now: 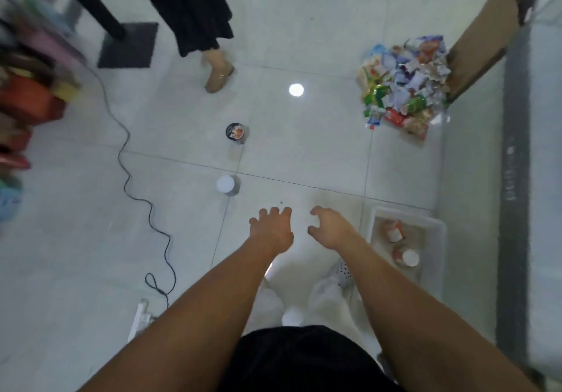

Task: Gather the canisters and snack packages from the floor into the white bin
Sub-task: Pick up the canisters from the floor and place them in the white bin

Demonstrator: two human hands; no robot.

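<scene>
Both hands empty over the floor, left hand spread, right hand loosely curled; white-lidded canister near, ahead-left of the left hand, dark-lidded canister beyond it, snack packages piled far ahead-right, white bin beside the right hand holding two canisters.

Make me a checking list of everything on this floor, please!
Surface: white tiled floor, glossy, with a lamp reflection.
Job's things: two orange canisters lie in the white bin; white-lidded canister and dark-lidded canister stand on the floor; snack pile lies beside the cardboard.
Clutter: nothing seen.
Grippers: left hand and right hand empty, fingers loose, above the floor.
Cables: black cable snakes across the left side.
Surroundings: another person's shoe, black stand base, blurred shelves at left.
</scene>
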